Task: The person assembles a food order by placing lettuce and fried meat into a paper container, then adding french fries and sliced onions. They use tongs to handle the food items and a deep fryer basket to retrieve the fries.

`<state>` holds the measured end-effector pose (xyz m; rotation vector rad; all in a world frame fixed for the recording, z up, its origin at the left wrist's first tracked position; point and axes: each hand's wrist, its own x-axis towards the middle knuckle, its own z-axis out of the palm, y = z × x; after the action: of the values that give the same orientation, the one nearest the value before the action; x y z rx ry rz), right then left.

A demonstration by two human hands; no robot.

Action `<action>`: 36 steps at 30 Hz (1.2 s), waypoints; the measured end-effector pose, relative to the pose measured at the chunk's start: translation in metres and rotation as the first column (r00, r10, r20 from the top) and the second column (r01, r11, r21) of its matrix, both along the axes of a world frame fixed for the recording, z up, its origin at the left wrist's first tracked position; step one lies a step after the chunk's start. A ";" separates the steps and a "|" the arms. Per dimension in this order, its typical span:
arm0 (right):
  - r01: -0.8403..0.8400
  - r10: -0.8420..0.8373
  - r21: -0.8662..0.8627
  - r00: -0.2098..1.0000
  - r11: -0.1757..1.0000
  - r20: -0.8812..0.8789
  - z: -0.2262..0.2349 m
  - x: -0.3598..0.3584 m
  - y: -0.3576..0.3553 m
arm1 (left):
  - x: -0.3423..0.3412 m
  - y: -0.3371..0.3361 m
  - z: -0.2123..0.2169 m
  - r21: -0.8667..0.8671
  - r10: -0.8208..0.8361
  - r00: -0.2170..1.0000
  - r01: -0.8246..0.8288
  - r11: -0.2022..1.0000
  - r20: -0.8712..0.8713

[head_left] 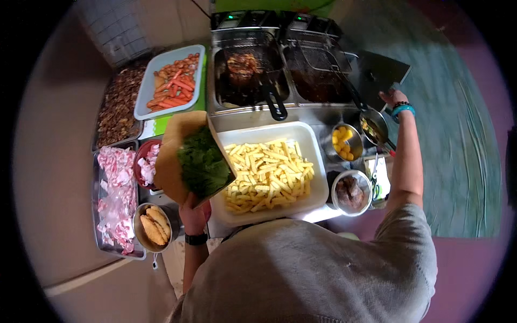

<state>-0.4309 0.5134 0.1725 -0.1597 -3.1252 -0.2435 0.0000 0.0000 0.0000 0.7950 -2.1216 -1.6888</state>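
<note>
My left hand [194, 218], with a dark wristband, grips the lower edge of an open brown paper food box [175, 153]. Green leaf lettuce [207, 167] fills the box, which is tilted over the left side of a white tray [321, 167] of pale French fries [269, 177]. Far to the right, my right arm stretches past a small strainer-like pan [378, 129] with bits of food in it. Its hand [395, 98], with a turquoise bracelet at the wrist, has bent fingers beside a small greyish object [397, 86]; what they hold is unclear.
At the back, a two-basin fryer [291, 94] holds baskets, the left with browned food. Sausages [175, 89] fill a white tray; raw meat slices [116, 177] and breaded fillets [153, 226] lie left. Yellow pieces [342, 142], dark meat [350, 192] and scissors [375, 175] are right.
</note>
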 end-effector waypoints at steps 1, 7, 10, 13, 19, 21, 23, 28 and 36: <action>0.104 -0.128 0.141 0.976 0.985 0.176 -0.005 0.003 0.022 | 0.004 0.003 0.007 -0.069 -0.026 0.999 0.028 0.997 0.023; 0.218 -0.234 0.264 0.972 0.940 0.030 -0.065 0.034 0.066 | -0.012 -0.001 -0.025 -0.168 -0.038 0.995 0.023 0.986 -0.090; 0.182 -0.134 0.424 0.981 0.887 -0.141 -0.059 0.035 0.062 | -0.019 0.001 -0.022 -0.188 -0.034 0.998 0.024 0.982 -0.049; 0.241 -0.136 0.375 0.949 0.895 -0.286 -0.060 0.027 0.078 | -0.024 -0.002 -0.022 -0.291 -0.037 0.998 0.022 0.956 -0.048; 0.287 -0.314 0.147 0.924 0.946 0.216 -0.103 0.044 0.133 | -0.014 0.000 -0.019 -0.158 0.019 0.996 -0.033 0.987 -0.091; 0.243 -0.291 0.190 0.911 0.951 0.294 -0.147 0.051 0.190 | -0.015 -0.001 -0.029 0.130 0.019 0.999 -0.013 0.991 -0.044; 0.175 -0.231 0.181 0.907 0.968 0.353 -0.154 0.062 0.198 | -0.013 0.004 -0.032 0.264 0.005 0.999 0.008 0.964 -0.051; 0.052 -0.072 0.074 0.951 0.996 0.301 -0.055 0.125 0.141 | -0.013 0.016 -0.001 0.087 0.047 0.989 -0.034 0.996 -0.143; 0.047 -0.054 -0.061 0.992 0.997 -0.111 0.112 0.255 0.138 | -0.006 0.000 -0.034 0.022 0.064 0.998 -0.064 0.998 0.013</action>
<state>-0.1758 0.6518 0.2844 -0.2443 -3.0199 -0.1385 -0.0059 0.0003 -0.0339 0.8725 -2.0655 -1.6821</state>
